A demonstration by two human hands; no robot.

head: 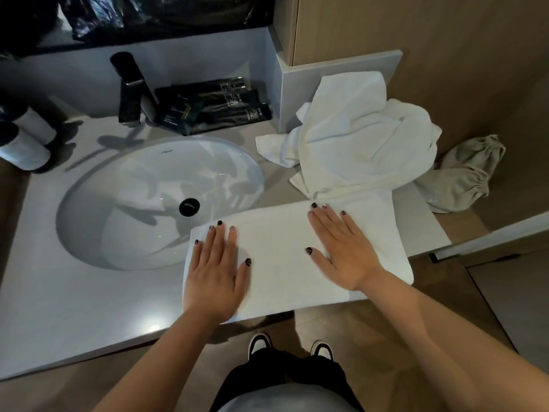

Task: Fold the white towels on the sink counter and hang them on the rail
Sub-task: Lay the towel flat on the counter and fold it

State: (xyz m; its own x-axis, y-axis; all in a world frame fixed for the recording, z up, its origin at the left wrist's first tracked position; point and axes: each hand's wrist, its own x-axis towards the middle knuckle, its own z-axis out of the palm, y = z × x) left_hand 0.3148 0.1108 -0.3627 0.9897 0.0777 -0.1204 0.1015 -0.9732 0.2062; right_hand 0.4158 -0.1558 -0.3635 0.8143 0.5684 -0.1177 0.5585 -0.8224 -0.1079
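White towel (282, 257): folded flat at 6 o'clock on surface (74, 292), edge hanging over sink (133, 203).
Left hand (215, 272): grip spread flat, pressing out bumps.
Right hand (346, 251): same.
Messy towels (356, 138): piled at 2 o'clock, waiting.

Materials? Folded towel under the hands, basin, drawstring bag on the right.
Folded towel: soft white cloth, likely cotton terry; matte, thick rounded fold edges.
Basin: glossy white, probably glazed ceramic; sharp reflections.
Drawstring bag: thin beige woven fabric, perhaps cotton or linen; crumpled, gathered.
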